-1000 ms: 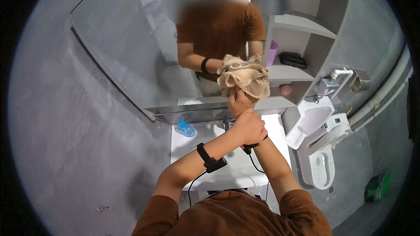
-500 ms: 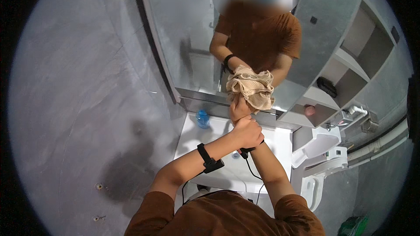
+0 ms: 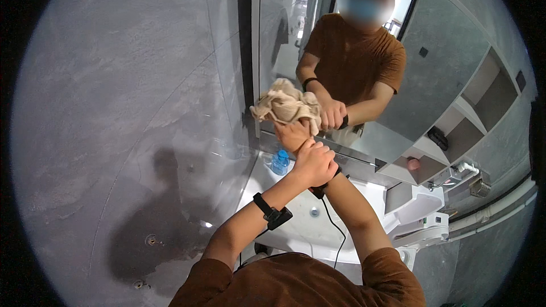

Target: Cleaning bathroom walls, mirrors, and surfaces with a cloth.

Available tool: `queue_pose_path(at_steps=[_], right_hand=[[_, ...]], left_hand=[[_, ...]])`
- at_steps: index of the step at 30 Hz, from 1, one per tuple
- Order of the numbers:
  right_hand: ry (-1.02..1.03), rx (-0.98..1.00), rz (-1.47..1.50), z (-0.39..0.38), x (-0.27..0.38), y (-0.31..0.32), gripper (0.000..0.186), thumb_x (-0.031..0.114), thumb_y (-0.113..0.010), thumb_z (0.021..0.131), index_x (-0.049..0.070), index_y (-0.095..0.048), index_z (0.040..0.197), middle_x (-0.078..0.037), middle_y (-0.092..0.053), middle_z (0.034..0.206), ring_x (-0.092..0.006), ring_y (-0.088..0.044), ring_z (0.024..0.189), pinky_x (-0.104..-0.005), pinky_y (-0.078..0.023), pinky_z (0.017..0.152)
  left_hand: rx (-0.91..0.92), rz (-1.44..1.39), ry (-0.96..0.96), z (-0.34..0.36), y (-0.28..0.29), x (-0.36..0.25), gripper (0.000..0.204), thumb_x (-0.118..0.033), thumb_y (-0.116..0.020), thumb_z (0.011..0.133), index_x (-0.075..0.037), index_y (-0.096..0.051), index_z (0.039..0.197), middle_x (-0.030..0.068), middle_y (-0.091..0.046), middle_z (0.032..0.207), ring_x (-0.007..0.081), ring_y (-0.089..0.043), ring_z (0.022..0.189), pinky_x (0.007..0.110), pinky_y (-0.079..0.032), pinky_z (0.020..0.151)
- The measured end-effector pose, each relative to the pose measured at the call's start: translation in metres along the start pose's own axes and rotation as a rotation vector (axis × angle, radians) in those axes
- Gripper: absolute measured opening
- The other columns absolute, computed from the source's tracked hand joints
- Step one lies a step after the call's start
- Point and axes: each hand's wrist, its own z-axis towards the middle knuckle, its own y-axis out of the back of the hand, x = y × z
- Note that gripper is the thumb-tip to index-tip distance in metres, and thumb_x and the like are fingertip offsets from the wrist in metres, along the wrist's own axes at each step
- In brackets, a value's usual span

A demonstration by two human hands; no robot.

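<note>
A crumpled beige ribbed cloth (image 3: 287, 102) is pressed up against the mirror (image 3: 364, 102), near its lower left part. My right hand (image 3: 293, 136) is closed on the cloth from below, and most of its fingers are hidden by the folds. My left hand (image 3: 315, 165) is wrapped round my right wrist, just behind the right hand. Black bands with cables sit on both forearms, the left one carrying a small black box (image 3: 278, 218).
Below my arms is a white washbasin (image 3: 287, 227) with a blue bottle (image 3: 280, 162) at its back left. Open shelves (image 3: 449, 131) holding a dark brush (image 3: 437, 137) and a pink item (image 3: 413, 164) adjoin the mirror on the right. A white toilet (image 3: 424, 227) stands beyond.
The cloth and my right hand have moved left across the mirror, toward its left edge. My left hand keeps its grip on the right wrist. The view has shifted too.
</note>
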Motion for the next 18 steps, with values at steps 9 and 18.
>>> queue_pose_path(at_steps=[9, 18], right_hand=[[0.500, -0.242, -0.199, 0.013, -0.013, -0.009, 0.021, 0.021, -0.060, 0.083, 0.014, -0.068, 0.100, -0.002, -0.066, 0.102, -0.0191, -0.057, 0.112, -0.0372, -0.039, 0.098], [0.507, -0.412, -0.359, -0.047, -0.091, 0.027, 0.011, 0.029, -0.064, 0.086, 0.021, -0.071, 0.084, 0.004, -0.060, 0.085, -0.0175, -0.055, 0.094, -0.0354, -0.042, 0.089]], left_hand=[[-0.181, -0.121, -0.019, -0.003, 0.005, 0.006, 0.008, -0.014, -0.057, 0.079, -0.010, -0.058, 0.072, 0.0055, -0.058, 0.073, 0.0284, -0.056, 0.078, 0.043, -0.039, 0.083], [-0.090, -0.274, -0.135, 0.029, -0.041, -0.056, 0.006, -0.012, -0.056, 0.083, -0.008, -0.060, 0.081, 0.0077, -0.062, 0.081, 0.0293, -0.059, 0.083, 0.044, -0.040, 0.086]])
